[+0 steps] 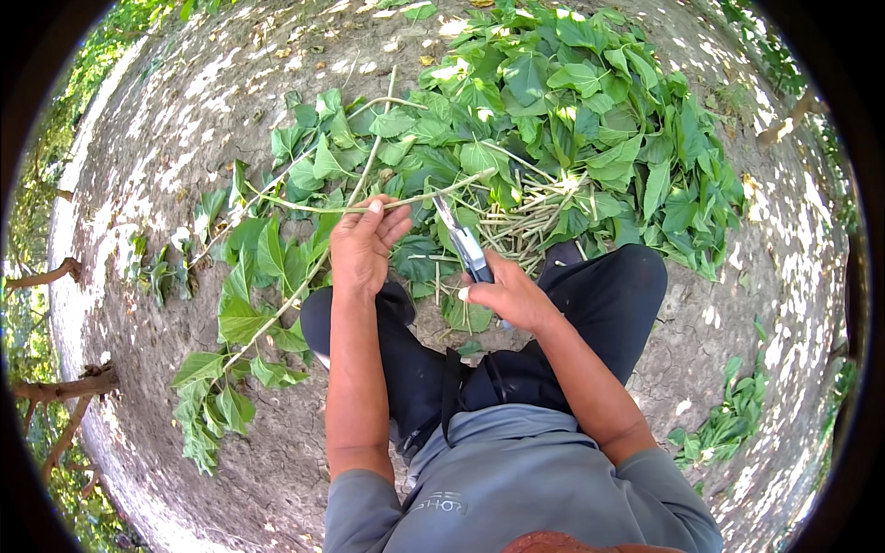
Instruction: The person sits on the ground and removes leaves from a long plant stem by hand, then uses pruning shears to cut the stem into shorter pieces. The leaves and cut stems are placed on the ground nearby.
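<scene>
My left hand (368,238) grips a thin, mostly bare green branch (311,207) between thumb and fingers. The branch stretches across in front of me, its right end pointing up and right. My right hand (510,292) is closed around the handles of pruning shears (464,242). Their blades reach up to the branch just right of my left hand; whether they touch it I cannot tell. Below the blades lies a heap of short cut stem pieces (522,220). A long leafy branch (290,301) runs diagonally beneath my left hand.
A large pile of green leaves (601,104) covers the ground ahead and to the right. More leafy branches (304,166) lie ahead to the left. A small leaf bunch (722,422) rests at right on the cracked soil (276,442). Tree branches (66,390) stick in at the left rim.
</scene>
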### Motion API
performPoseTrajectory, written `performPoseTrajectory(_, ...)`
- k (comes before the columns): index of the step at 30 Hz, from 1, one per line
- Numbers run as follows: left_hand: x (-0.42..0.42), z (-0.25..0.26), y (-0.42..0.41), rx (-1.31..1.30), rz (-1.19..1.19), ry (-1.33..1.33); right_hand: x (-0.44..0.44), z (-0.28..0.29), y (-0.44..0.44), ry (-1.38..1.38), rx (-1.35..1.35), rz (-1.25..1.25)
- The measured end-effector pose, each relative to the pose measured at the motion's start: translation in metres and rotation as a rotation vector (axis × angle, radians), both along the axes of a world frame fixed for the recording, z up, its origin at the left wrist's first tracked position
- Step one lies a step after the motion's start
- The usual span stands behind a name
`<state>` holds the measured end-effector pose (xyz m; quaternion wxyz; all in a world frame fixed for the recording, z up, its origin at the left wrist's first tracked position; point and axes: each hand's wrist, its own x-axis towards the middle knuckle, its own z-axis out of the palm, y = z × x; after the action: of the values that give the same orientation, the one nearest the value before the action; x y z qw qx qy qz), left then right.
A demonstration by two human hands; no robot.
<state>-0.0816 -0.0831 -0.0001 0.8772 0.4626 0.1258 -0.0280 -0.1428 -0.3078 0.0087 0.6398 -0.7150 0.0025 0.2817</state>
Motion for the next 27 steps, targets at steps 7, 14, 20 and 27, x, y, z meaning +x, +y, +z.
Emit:
performPoseTrajectory(7,-0.002,0.000,-0.004,0.040,-0.081,0.004,0.003,-0.006,0.003,0.059,0.093,-0.027)
performPoseTrajectory(14,-0.004,0.000,-0.007,0.055,-0.125,0.003,0.005,-0.008,0.002,0.034,0.069,-0.049)
performPoseTrajectory(20,-0.004,0.001,-0.008,0.100,-0.136,0.008,0.005,-0.014,0.000,0.016,0.061,-0.071)
performPoseTrajectory(27,0.000,-0.001,-0.007,0.110,-0.055,0.031,0.004,-0.015,-0.006,0.014,0.080,-0.123)
